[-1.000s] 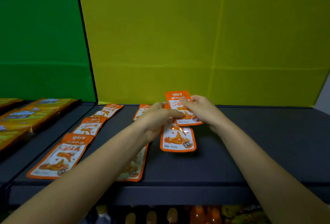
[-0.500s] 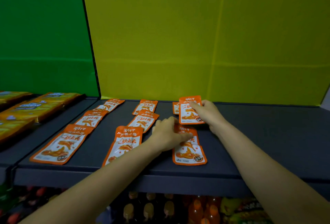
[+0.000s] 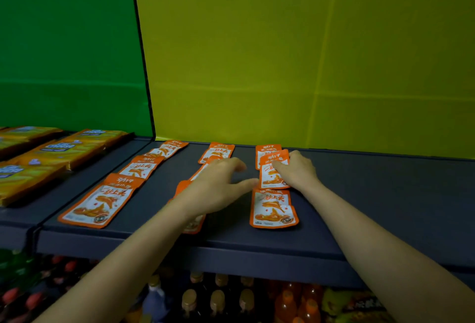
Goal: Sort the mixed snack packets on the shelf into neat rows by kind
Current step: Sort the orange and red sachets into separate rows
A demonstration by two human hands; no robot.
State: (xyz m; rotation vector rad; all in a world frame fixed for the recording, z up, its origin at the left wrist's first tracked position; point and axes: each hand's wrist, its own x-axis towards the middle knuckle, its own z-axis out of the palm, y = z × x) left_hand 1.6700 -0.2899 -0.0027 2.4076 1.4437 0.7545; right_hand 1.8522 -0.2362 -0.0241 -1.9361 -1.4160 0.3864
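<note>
Packet [image 3: 272,172], orange and white, lying flat on shelf [image 3: 385,194] just right of frame centre. Sitting as the middle one of a column of three, overlapping back packet [image 3: 267,149] and meeting front packet [image 3: 273,208] edge to edge.

Judging by its look: seeming light, thin and floppy, with a glossy film skin. Probably gliding easily over the dark board and buckling if shoved from one corner. Likely best nudging it flat with the fingertips, or pinching a sealed side edge or the orange top band rather than the soft middle. Likely needing only small straightening to line up with its neighbours.

Resting on it from the right: right hand [image 3: 298,171], fingers laid fairly straight across the upper right part, thumb lifting clear above, wrapping nothing, forearm running down to the lower right corner.

Hovering left of it: left hand [image 3: 218,186], spread wide and loose, holding nothing, thumb reaching towards the lower left edge, fingertips blurring; touching or not, cannot tell. Covering much of middle row [image 3: 217,151].

Further left, lying in a slanting line: left row [image 3: 96,203] of the same orange kind. Beyond that, at the left edge: yellow packs [image 3: 64,147] on a neighbouring board. Below, along the bottom: bottles [image 3: 218,299].
</note>
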